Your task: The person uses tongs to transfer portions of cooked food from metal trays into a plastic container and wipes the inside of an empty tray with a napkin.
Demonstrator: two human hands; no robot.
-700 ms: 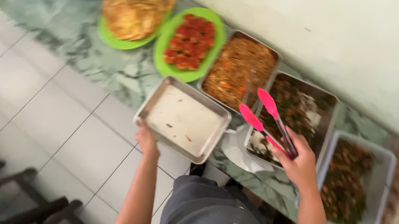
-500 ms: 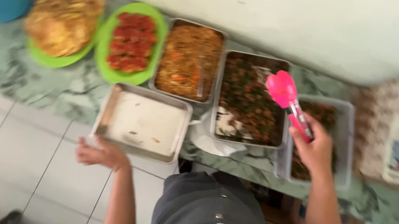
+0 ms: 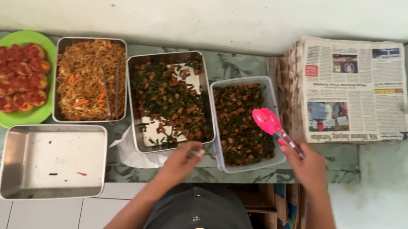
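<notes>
While steam trays line the marble counter:
Right hand (image 3: pixel 307 170): clamped on pink-tipped metal tongs (image 3: pixel 271 127) over clear plastic tub (image 3: pixel 266 166).
Left hand (image 3: pixel 182 161): fingers loosely curled, holding nothing, touching steel tray of greens (image 3: pixel 135 101).

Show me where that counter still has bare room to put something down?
Bare counter shows behind the clear tub, beside the newspaper stack, and in front of the green plate, left of the nearly empty tray. The dishes themselves crowd edge to edge.
</notes>
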